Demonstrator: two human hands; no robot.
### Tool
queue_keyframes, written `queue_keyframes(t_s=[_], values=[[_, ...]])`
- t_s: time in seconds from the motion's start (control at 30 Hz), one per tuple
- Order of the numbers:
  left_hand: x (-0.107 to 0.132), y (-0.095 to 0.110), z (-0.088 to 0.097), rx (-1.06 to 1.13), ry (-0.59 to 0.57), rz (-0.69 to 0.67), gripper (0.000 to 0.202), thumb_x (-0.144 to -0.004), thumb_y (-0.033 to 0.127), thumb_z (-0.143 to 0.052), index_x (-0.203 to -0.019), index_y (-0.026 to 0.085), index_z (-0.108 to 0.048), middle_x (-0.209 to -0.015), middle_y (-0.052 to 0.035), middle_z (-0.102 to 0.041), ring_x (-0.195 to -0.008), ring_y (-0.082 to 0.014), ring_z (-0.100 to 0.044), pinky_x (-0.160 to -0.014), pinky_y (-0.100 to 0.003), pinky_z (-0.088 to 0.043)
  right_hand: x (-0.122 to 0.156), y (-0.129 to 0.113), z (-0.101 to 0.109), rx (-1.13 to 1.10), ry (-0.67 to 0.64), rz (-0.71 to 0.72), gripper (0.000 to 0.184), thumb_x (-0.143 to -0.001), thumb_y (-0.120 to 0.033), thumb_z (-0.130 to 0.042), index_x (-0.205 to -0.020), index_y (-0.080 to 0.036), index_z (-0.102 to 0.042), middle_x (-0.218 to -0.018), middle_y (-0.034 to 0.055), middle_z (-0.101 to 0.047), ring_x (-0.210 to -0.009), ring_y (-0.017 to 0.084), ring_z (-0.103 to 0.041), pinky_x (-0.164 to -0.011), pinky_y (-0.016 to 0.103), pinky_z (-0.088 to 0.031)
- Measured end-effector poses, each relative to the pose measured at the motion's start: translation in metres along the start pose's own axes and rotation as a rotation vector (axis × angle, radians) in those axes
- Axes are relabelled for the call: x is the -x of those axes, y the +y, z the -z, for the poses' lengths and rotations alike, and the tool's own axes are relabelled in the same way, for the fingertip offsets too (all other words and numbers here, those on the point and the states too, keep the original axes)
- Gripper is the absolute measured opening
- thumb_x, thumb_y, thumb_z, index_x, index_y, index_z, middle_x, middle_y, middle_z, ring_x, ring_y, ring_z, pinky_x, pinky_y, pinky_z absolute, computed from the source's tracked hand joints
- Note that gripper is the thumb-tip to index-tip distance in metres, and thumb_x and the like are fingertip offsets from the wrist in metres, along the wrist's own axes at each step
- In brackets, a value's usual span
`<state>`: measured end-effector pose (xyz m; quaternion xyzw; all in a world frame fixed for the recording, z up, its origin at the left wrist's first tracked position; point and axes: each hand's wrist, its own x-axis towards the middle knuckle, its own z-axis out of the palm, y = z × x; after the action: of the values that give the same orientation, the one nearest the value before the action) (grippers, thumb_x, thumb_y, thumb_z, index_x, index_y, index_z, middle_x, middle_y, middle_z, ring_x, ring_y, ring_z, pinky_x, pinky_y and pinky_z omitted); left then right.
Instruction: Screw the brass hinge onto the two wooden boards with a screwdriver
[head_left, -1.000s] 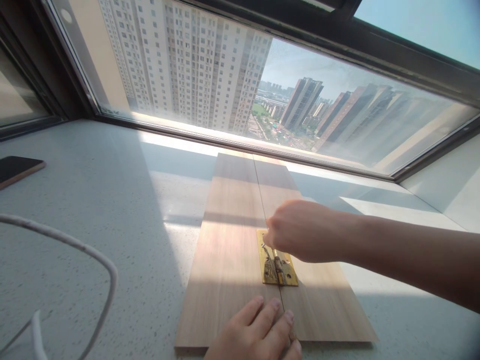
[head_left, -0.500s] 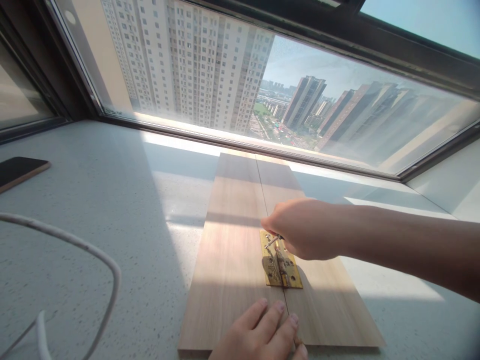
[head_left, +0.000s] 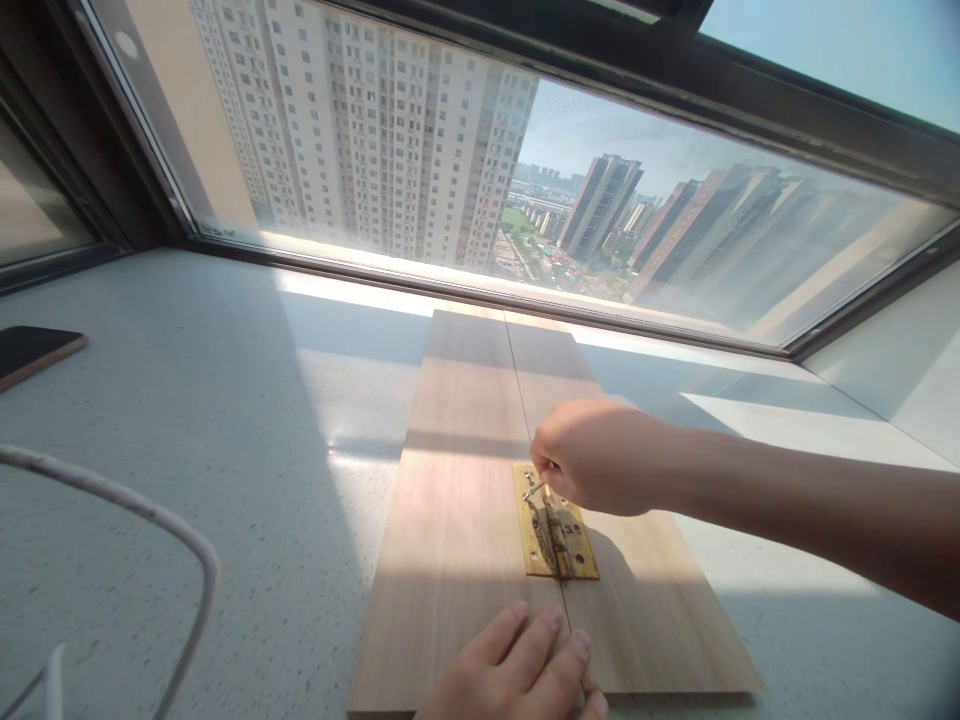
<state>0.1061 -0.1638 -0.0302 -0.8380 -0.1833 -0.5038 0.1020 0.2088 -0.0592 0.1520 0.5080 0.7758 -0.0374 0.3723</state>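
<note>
Two light wooden boards [head_left: 465, 470] lie side by side on a pale speckled sill, joined across their seam by a brass hinge [head_left: 553, 540]. My right hand [head_left: 592, 455] reaches in from the right, fingers closed on a small silvery metal tool or screw [head_left: 534, 489] whose tip rests at the hinge's top left corner. My left hand [head_left: 521, 670] lies at the boards' near edge, fingers stretched flat over the seam just below the hinge.
A dark phone [head_left: 34, 352] lies at the far left of the sill [head_left: 225, 400]. A white cable [head_left: 135, 505] loops across the near left. A large window [head_left: 465, 160] with a dark frame runs along the far edge, tower blocks outside.
My right hand shifted slightly over the hinge's top, and the small metal piece in its fingers came into sight. My left hand stayed pressed on the boards.
</note>
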Motion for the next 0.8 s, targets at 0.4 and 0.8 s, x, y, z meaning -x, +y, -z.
queue_keyframes(t_s=[0.4, 0.8], values=[[-0.005, -0.002, 0.007, 0.011, -0.053, -0.028, 0.013, -0.088, 0.019, -0.054, -0.079, 0.021, -0.063, -0.088, 0.0023, -0.074, -0.078, -0.0157, -0.071, -0.067, -0.026, -0.058, 0.013, 0.002, -0.008, 0.074, 0.202, 0.22, 0.005, -0.074, -0.013, -0.061, -0.073, -0.016, -0.064, -0.075, 0.0063, -0.064, -0.058, 0.016, -0.057, -0.047, 0.025, -0.026], [-0.006, -0.001, 0.006, 0.012, -0.047, -0.009, 0.013, -0.087, 0.019, -0.056, -0.076, 0.021, -0.062, -0.087, 0.0023, -0.074, -0.079, -0.0151, -0.07, -0.069, -0.026, -0.057, -0.006, 0.006, 0.001, -0.061, 0.056, 0.084, 0.027, -0.088, -0.028, -0.046, -0.082, -0.014, -0.069, -0.081, 0.0103, -0.066, -0.066, 0.018, -0.056, -0.051, 0.028, -0.033]])
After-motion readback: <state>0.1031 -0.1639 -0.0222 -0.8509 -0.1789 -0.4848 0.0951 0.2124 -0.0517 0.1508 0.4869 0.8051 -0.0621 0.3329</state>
